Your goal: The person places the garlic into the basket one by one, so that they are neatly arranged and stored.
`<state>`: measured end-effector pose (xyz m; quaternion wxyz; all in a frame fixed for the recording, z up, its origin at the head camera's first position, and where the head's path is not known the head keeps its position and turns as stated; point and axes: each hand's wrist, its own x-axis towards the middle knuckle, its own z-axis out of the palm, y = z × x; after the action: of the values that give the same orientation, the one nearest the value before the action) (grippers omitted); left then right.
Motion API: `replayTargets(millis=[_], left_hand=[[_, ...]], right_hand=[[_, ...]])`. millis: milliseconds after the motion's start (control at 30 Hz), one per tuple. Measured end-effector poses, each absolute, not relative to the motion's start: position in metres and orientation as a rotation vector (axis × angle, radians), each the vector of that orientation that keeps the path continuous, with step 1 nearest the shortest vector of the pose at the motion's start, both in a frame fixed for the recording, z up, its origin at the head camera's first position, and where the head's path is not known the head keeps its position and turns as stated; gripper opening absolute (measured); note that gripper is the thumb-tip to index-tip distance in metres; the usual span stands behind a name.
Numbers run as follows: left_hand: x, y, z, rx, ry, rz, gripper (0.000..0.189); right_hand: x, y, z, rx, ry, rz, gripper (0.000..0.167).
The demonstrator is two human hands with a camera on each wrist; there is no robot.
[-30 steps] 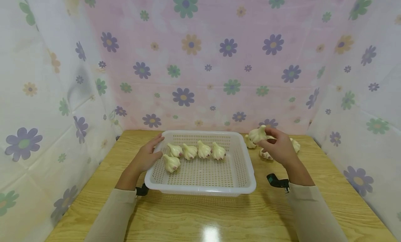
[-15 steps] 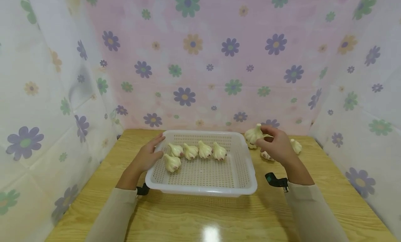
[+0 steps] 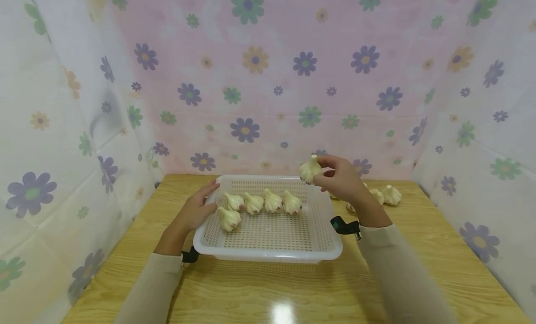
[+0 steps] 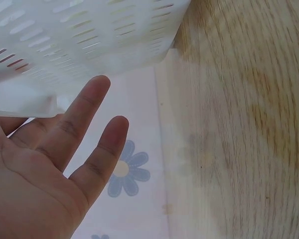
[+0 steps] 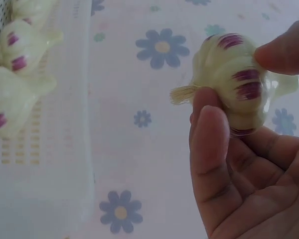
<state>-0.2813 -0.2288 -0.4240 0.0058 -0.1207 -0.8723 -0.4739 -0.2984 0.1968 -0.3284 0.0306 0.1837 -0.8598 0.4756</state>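
Note:
My right hand point(image 3: 343, 177) pinches a garlic bulb point(image 3: 310, 170) by thumb and fingers, stem up, over the far right rim of the white basket point(image 3: 268, 255). In the right wrist view, purple streaks and a tuft of roots show on the held garlic bulb point(image 5: 226, 74). At the basket's left side, my left hand point(image 3: 194, 212) holds the rim, its thumb reaching over the inside. The left wrist view shows two of that hand's fingers point(image 4: 97, 164) stretched out below the basket wall point(image 4: 104, 40). Several garlic bulbs point(image 3: 273, 200) lie inside the basket towards the back left.
More garlic bulbs point(image 3: 391, 195) lie on the wooden table point(image 3: 234, 291) at the back right, some hidden behind the right hand and wrist. A flowered cloth point(image 3: 268, 91) hangs at the back and both sides. A black wrist mount point(image 3: 345, 225) sits under the right forearm.
My right hand has moved left with the garlic bulb, from above the bulbs on the table to the basket's far right rim. The left hand and the basket have stayed put.

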Motion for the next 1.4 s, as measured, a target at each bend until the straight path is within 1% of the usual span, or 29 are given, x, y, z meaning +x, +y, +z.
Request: replayTargets(millis=[300,567,800,933,1167,1400], left_hand=[[-0.281,-0.231,-0.426,-0.375,-2.735,-1.478,0.071],[-0.282,-0.230,-0.423,-0.396,-2.713,-1.505,0.070],[-0.282,-0.230,-0.421,-0.420,-2.691,-1.505,0.069],[-0.282,-0.229,-0.422,-0.418,-2.690,-1.525,0.069],[-0.283,-0.229,-0.424,-0.406,-2.706,-1.488,0.069],[-0.282,-0.229,-0.424,-0.402,-2.704,-1.497,0.069]], right_hand=[[-0.302,0.165,-0.331,0.664,-2.765,1.314,0.061],[-0.304,0.147,-0.335,0.806,-2.936,1.231,0.074],[-0.311,0.133,-0.343,0.922,-2.970,1.229,0.070],[-0.315,0.126,-0.353,0.945,-2.994,1.250,0.069],[-0.321,0.115,-0.365,0.984,-3.026,1.179,0.059],[-0.324,0.104,-0.369,0.944,-3.073,1.214,0.041]])
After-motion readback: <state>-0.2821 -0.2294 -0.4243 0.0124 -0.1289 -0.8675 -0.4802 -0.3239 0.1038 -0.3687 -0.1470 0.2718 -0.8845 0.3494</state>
